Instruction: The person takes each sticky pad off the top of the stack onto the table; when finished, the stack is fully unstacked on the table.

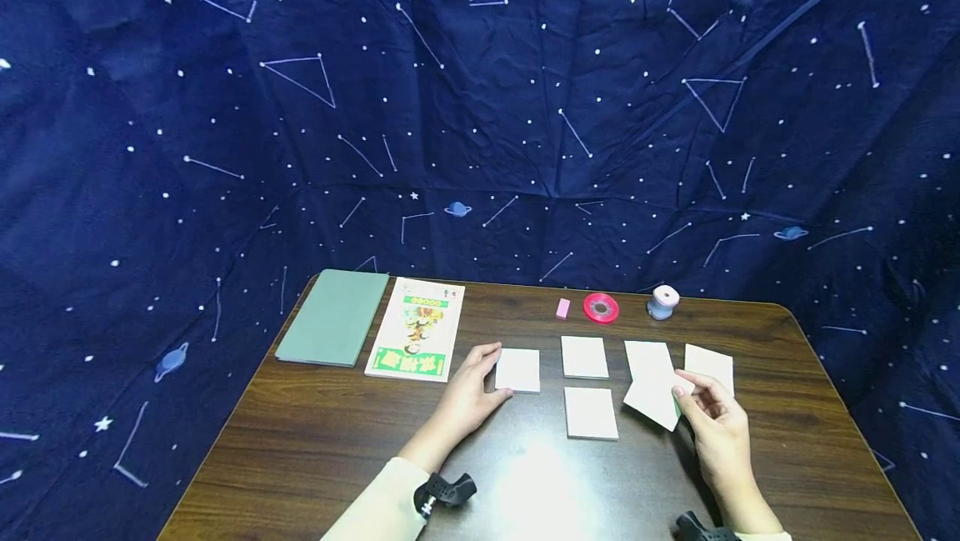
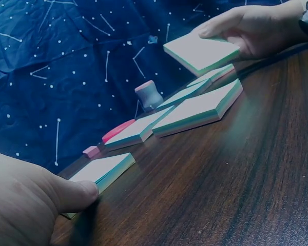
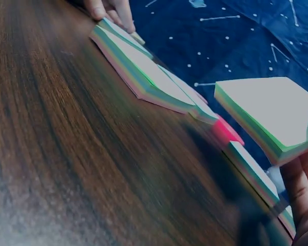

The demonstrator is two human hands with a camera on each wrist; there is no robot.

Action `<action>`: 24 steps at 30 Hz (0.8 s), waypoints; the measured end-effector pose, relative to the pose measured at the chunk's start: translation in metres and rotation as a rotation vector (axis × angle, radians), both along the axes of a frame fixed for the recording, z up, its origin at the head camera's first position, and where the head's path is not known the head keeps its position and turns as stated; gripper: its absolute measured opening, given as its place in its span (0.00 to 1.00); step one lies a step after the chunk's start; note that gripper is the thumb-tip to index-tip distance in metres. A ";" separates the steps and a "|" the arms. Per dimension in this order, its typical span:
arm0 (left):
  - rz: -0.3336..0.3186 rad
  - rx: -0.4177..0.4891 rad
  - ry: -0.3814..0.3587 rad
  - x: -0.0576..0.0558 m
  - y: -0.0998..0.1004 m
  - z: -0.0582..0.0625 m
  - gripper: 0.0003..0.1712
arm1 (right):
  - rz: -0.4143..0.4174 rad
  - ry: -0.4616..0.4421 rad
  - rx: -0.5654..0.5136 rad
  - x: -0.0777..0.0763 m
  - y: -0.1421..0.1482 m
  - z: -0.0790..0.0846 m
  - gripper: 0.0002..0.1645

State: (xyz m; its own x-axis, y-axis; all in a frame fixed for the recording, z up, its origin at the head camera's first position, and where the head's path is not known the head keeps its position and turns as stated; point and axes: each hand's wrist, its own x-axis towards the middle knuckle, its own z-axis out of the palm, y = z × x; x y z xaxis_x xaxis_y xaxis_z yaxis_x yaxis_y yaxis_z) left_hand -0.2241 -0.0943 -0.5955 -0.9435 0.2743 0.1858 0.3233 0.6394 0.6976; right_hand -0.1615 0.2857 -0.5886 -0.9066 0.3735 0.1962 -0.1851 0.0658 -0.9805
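Note:
Between the thumb and fingers of my right hand point(image 1: 720, 420) is a square sticky note pad point(image 1: 656, 395), white on top. The right wrist view shows its coloured layered edges, with the held pad point(image 3: 269, 110) raised and tilted above the table. My left hand point(image 1: 467, 391) grips another white-topped sticky note pad point(image 1: 519, 370) by its left part, thumb at the near edge and fingers at the far one; this pad lies on the table. More such pads lie flat: one in the middle point(image 1: 585, 357), one nearer point(image 1: 591, 413), one partly behind the held pad point(image 1: 648, 356), one far right point(image 1: 711, 364).
On the brown wooden table point(image 1: 300, 458) a green notebook point(image 1: 333, 318) and a printed booklet point(image 1: 416, 328) lie at the left. Along the back are a pink eraser-like block point(image 1: 562, 308), a red ring-shaped roll point(image 1: 601, 308) and a blue-and-pink spool-shaped object point(image 1: 663, 302). A starry cloth point(image 1: 480, 107) hangs behind.

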 end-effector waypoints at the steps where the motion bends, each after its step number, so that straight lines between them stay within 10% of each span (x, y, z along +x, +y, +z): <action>1: 0.002 0.000 -0.002 0.000 0.000 0.000 0.43 | -0.001 -0.011 -0.004 0.001 0.001 -0.001 0.19; 14: 0.008 0.002 0.012 -0.001 -0.002 0.000 0.43 | 0.047 -0.194 0.457 0.007 0.030 -0.006 0.11; 24: 0.008 0.021 0.019 -0.001 0.002 -0.001 0.43 | 0.085 -0.122 0.712 0.004 0.039 -0.013 0.09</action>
State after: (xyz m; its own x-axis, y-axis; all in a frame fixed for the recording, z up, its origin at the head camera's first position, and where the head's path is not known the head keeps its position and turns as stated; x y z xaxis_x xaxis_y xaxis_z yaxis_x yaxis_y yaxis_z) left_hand -0.2250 -0.0925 -0.5968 -0.9419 0.2630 0.2091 0.3316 0.6272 0.7047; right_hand -0.1578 0.3246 -0.6017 -0.9577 0.1204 0.2614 -0.1101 0.6860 -0.7192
